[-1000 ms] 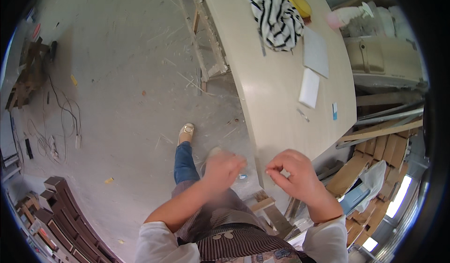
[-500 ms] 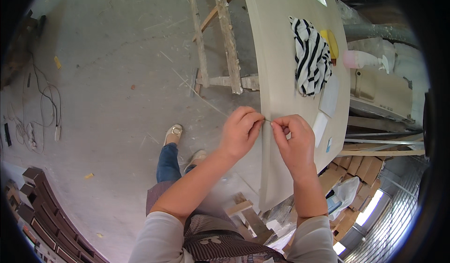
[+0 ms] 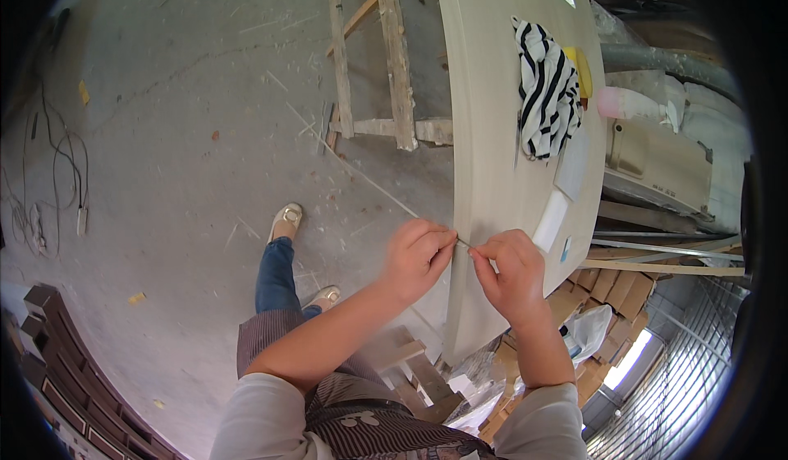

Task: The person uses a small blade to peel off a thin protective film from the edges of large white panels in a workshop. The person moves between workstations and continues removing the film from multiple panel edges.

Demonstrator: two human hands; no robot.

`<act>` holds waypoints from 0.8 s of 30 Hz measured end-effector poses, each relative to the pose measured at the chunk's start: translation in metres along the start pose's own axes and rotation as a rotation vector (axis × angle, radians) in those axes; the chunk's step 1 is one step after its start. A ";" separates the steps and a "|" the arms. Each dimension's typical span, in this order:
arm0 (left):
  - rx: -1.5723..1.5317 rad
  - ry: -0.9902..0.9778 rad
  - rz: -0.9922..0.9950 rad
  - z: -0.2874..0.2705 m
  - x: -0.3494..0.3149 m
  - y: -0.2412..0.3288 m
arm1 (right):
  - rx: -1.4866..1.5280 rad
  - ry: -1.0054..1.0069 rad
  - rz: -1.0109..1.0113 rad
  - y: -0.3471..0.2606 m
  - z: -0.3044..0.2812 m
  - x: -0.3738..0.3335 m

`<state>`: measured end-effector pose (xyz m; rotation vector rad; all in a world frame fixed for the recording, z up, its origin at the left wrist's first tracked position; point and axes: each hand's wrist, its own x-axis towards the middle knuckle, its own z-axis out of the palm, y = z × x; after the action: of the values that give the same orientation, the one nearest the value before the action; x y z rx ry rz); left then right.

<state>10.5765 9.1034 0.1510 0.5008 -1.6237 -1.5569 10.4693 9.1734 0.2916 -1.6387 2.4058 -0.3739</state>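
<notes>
A thin, narrow strip [image 3: 463, 244] spans the short gap between my two hands, at the edge of a large pale panel [image 3: 484, 181]. My left hand [image 3: 417, 259] pinches one end just outside the panel's left edge. Above the panel, my right hand [image 3: 513, 273] pinches the other end between thumb and fingers. A long, thin pale line [image 3: 373, 183] runs from the floor area towards my left hand; whether it joins the strip I cannot tell. Farther up the panel lies a crumpled black-and-white striped cloth [image 3: 546, 91].
Beside the cloth are a yellow object [image 3: 581, 73] and white flat pieces [image 3: 552, 220]. A pink-and-white spray bottle [image 3: 628, 103] lies past the panel's right edge. Rough wooden trestles [image 3: 396, 66] stand at the far left of the panel. Cardboard boxes [image 3: 624, 289] are stacked at right; cables [image 3: 70, 156] lie on the floor.
Both hands have moved nearer to me along the panel edge, still pinching the strip. More of the strip shows between the fingertips. The whole view has shifted slightly.
</notes>
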 end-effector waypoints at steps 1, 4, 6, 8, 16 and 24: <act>0.000 -0.003 -0.005 0.001 -0.007 0.001 | 0.006 -0.007 -0.003 0.000 0.001 -0.008; -0.001 -0.030 -0.011 0.002 -0.031 0.009 | 0.031 -0.008 -0.018 -0.001 0.006 -0.035; -0.005 -0.056 0.007 0.001 -0.046 0.012 | 0.044 -0.012 -0.036 -0.004 0.007 -0.052; 0.009 -0.084 0.005 0.000 -0.065 0.019 | 0.060 -0.026 -0.051 -0.008 0.008 -0.073; -0.017 -0.199 0.057 0.002 -0.144 0.044 | 0.035 0.009 -0.115 -0.021 0.017 -0.166; -0.023 -0.196 0.208 0.009 -0.188 0.056 | -0.032 0.047 -0.061 -0.040 0.020 -0.236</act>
<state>10.6947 9.2607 0.1531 0.1634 -1.7414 -1.5024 10.5960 9.3777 0.2923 -1.7386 2.4117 -0.3904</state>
